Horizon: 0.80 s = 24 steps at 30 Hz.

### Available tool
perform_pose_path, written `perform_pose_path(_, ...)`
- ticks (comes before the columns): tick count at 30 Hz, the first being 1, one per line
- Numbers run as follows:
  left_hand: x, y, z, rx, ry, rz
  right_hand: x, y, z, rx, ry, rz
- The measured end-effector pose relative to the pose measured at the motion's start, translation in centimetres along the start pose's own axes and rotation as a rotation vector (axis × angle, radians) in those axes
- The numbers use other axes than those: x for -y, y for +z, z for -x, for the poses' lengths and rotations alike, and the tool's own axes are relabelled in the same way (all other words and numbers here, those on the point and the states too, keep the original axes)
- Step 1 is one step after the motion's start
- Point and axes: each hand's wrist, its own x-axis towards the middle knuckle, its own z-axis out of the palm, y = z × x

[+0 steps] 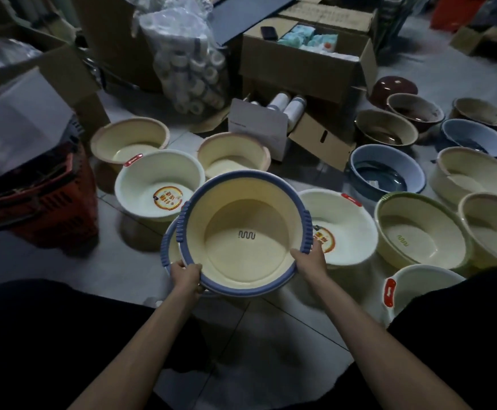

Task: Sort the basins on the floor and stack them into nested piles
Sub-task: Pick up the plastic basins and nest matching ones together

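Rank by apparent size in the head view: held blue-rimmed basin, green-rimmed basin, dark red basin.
1. blue-rimmed basin, though nearest the camera.
2. green-rimmed basin.
3. dark red basin, farthest, so true size unsure.

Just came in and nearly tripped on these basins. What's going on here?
A person is sorting basins on the tiled floor. The left hand and right hand grip the near rim of a cream blue-rimmed basin, held over a matching basin that shows beneath at its left, apparently to nest them. Around them lie single basins not yet stacked, such as a white stickered basin and a green-rimmed basin.
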Motion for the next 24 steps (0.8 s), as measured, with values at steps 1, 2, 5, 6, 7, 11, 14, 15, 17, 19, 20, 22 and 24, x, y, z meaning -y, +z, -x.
perform_pose_path(1, 0.1, -0.7, -0.2, -0.010, -0.010, 0.024, 0.2, 1.1, 0.1, 0.032, 0.017, -0.013)
perform_pose_path(2, 0.3, -1.3, -0.6, -0.014, -0.024, 0.053, 0.4, 2.2, 0.3, 0.077, 0.038, -0.025)
perform_pose_path(5, 0.6, -2.7, -0.9, -0.012, -0.060, 0.124, 0.7, 6.1, 1.3, 0.194, 0.123, -0.064)
perform_pose_path(6, 0.8, -3.1, -0.8, -0.016, -0.061, 0.146, 0.7, 7.3, 1.6, 0.208, 0.137, -0.054)
perform_pose_path(7, 1.0, -3.5, -0.7, -0.023, -0.061, 0.164, 0.5, 8.3, 1.8, 0.221, 0.147, -0.044)
perform_pose_path(11, 1.5, -4.5, -1.1, 0.005, -0.044, 0.173, 0.1, 9.9, 1.8, 0.267, 0.222, -0.122)
perform_pose_path(14, 1.8, -4.4, -1.4, 0.074, -0.054, 0.133, -0.5, 9.7, 1.1, 0.256, 0.259, -0.199)
perform_pose_path(15, 1.9, -4.3, -1.4, 0.100, -0.058, 0.128, -0.7, 9.7, 1.0, 0.243, 0.271, -0.218)
perform_pose_path(17, 2.1, -4.0, -1.3, 0.143, -0.065, 0.131, -1.4, 9.6, 0.8, 0.227, 0.303, -0.248)
perform_pose_path(19, 2.2, -3.8, -1.3, 0.168, -0.061, 0.131, -2.2, 9.5, 0.6, 0.233, 0.316, -0.240)
perform_pose_path(20, 2.3, -3.8, -1.5, 0.170, -0.063, 0.128, -2.4, 9.5, 0.5, 0.245, 0.311, -0.211)
perform_pose_path(22, 2.6, -3.8, -2.0, 0.161, -0.079, 0.101, -2.9, 9.5, 0.2, 0.262, 0.298, -0.153)
perform_pose_path(24, 3.0, -4.1, -2.4, 0.142, -0.096, 0.044, -3.4, 9.8, 0.0, 0.270, 0.292, -0.111)
